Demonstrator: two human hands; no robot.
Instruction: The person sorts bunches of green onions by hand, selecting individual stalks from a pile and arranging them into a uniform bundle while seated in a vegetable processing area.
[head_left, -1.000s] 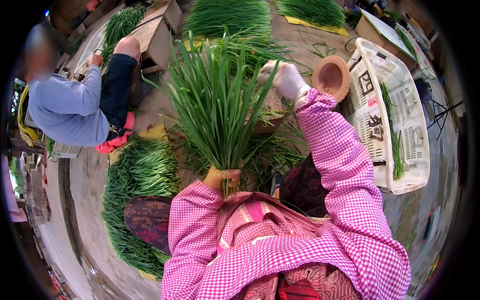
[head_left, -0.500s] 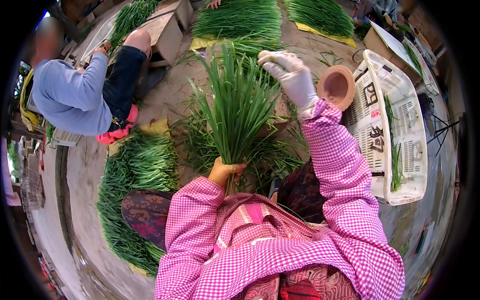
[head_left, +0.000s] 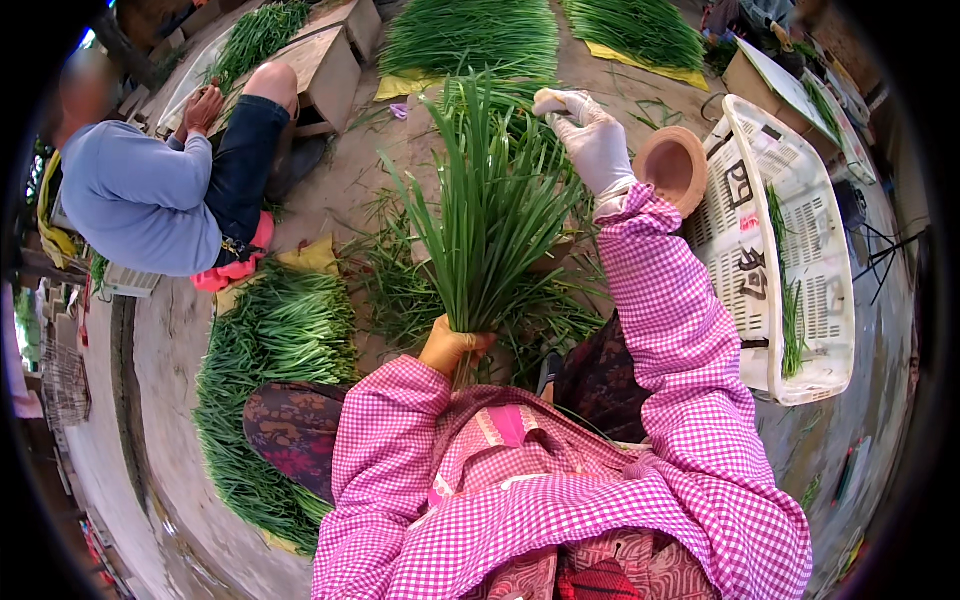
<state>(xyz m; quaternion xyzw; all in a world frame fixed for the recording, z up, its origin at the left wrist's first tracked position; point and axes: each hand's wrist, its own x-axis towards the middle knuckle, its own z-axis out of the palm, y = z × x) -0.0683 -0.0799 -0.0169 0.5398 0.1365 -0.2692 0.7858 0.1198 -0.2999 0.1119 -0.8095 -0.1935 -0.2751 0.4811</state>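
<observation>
A bunch of long, flat-leaved garlic chives [head_left: 485, 215] stands upright in front of me, its leaves fanning out toward the top. My left hand [head_left: 455, 345], in a tan-orange glove, is wrapped round the lower stems. Up by the leaf tips on the right is my right hand [head_left: 590, 140], in a whitish glove with yellowed fingertips. Its fingers are loosely bent, with the thumb apart, and I see nothing between them. Loose green leaves [head_left: 410, 290] lie heaped on the ground behind and around the bunch.
A white plastic crate [head_left: 735, 250] with a few leaves stands at right, beside a round tan bowl-like container [head_left: 672, 170]. More chives [head_left: 270, 400] lie on yellow sheeting at left; further piles [head_left: 470, 40] are at the back. A person in blue [head_left: 145, 195] sits at far left.
My right hand has shifted slightly right and upward, and the leaf tips have spread a little to the right. The left grip stays. A hand at the back pile has gone from view.
</observation>
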